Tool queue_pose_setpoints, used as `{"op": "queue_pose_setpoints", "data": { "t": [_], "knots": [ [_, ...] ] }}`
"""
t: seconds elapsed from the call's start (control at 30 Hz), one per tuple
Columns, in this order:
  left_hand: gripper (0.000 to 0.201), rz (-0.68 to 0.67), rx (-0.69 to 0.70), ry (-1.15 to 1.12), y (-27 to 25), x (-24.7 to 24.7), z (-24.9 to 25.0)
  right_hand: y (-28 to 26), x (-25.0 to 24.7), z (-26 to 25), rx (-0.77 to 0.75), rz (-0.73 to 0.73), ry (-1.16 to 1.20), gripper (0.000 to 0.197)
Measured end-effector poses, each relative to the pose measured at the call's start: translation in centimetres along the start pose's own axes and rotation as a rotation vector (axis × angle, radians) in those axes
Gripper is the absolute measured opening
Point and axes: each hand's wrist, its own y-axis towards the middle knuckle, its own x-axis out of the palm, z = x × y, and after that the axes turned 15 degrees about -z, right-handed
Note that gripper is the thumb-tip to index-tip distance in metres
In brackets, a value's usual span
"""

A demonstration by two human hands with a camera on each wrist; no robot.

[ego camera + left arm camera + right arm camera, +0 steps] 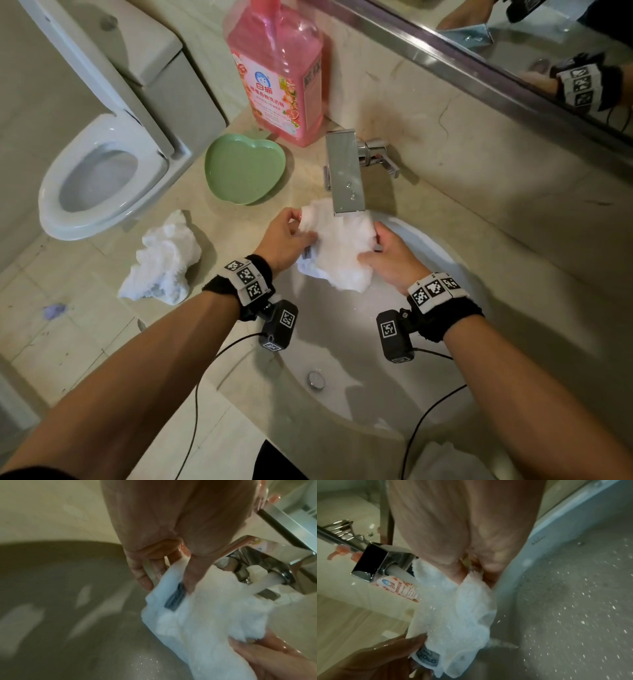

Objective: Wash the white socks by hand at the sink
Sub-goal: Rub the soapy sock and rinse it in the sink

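A fluffy white sock (339, 246) (202, 616) (453, 612) with a grey label is stretched between both hands under the chrome tap (344, 171) (267, 566) (373, 562), over the white sink (455, 274) (565, 601). Water runs from the tap onto it. My left hand (291, 236) (171, 574) pinches the sock's left edge near the label. At the sock's right edge my right hand (387, 253) (477, 572) grips the fabric. A second white sock (164, 260) lies crumpled on the counter to the left.
A pink detergent bottle (277, 68) stands behind a green heart-shaped dish (245, 168) on the beige counter (191, 404). The sink drain plug (315, 379) is near the front. A toilet (99, 178) is at the left, a mirror (513, 44) behind the tap.
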Motion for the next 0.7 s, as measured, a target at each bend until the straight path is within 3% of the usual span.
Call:
{"op": "queue_pose_setpoints", "data": {
  "t": [0.13, 0.3, 0.4, 0.47, 0.53, 0.6, 0.67, 0.7],
  "knots": [
    [0.057, -0.091, -0.022, -0.034, 0.0, -1.3, -0.5, 0.3, -1.0, -0.7, -0.086, 0.091, -0.154, 0.042],
    [0.032, -0.128, 0.179, 0.462, 0.4, -1.7, -0.5, 0.2, -1.4, -2.0, -0.275, 0.116, -0.46, 0.048],
    [0.034, -0.185, 0.221, 0.789, 0.4, -1.6, -0.1, 0.2, -1.3, -2.5, -0.368, 0.117, -0.509, 0.05],
    [0.028, -0.298, 0.177, 0.86, 0.4, -1.8, 0.1, 0.3, -1.4, -2.6, -0.378, 0.1, -0.522, 0.048],
    [0.022, -0.456, 0.047, 0.777, 0.5, -2.2, 0.4, 0.5, -1.6, -2.7, -0.387, 0.094, -0.532, 0.047],
    [0.027, -0.551, -0.079, 0.503, 0.7, -2.2, 0.8, 0.7, -1.8, -3.0, -0.396, 0.092, -0.526, 0.05],
    [0.052, -0.507, -0.135, 0.298, 1.2, -1.4, 1.1, 0.9, -2.1, -3.5, -0.402, 0.094, -0.509, 0.048],
    [0.072, -0.468, -0.124, 0.329, 1.7, -0.8, 1.2, 1.0, -2.2, -3.7, -0.403, 0.095, -0.505, 0.045]
  ]
}}
